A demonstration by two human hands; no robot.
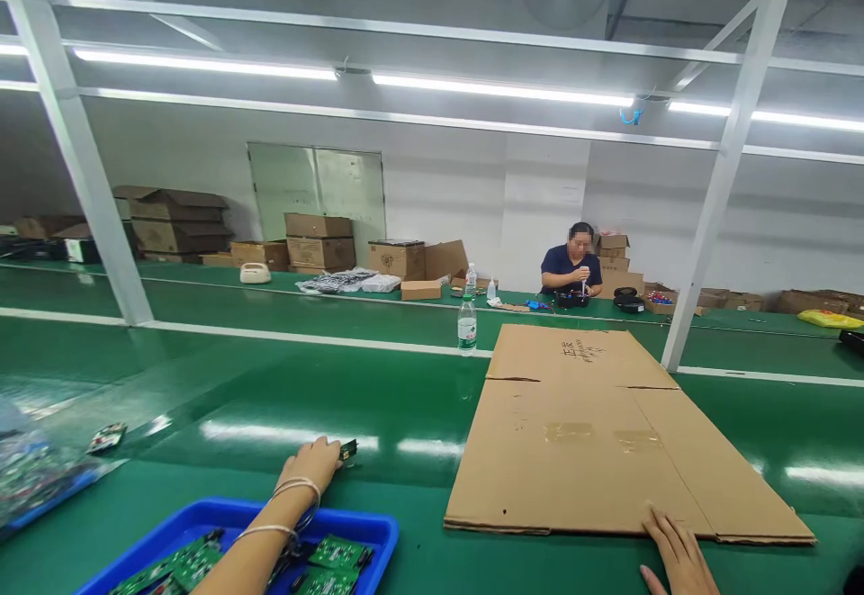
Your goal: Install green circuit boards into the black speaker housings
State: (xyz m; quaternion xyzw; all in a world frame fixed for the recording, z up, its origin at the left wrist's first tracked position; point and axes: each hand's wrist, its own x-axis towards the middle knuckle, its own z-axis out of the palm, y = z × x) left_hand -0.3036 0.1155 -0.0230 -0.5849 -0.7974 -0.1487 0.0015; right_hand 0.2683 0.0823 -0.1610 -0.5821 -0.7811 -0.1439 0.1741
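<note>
My left hand (311, 466) is closed around a small green circuit board (347, 451), one end of which sticks out past the fingers. That arm reaches over a blue tray (386, 536) where several green circuit boards (341, 552) lie. On the right, my right hand (679, 552) rests with fingers spread at the near edge of a large flattened cardboard sheet (573, 478). Handwriting and strips of tape mark the cardboard's top face.
A single circuit board (108, 437) lies left, beside a clear bag of boards (40, 469). A water bottle (466, 327) stands beyond the cardboard. White posts (729, 181) frame the bench. Across it, a person (571, 266) works near stacked cartons (319, 242).
</note>
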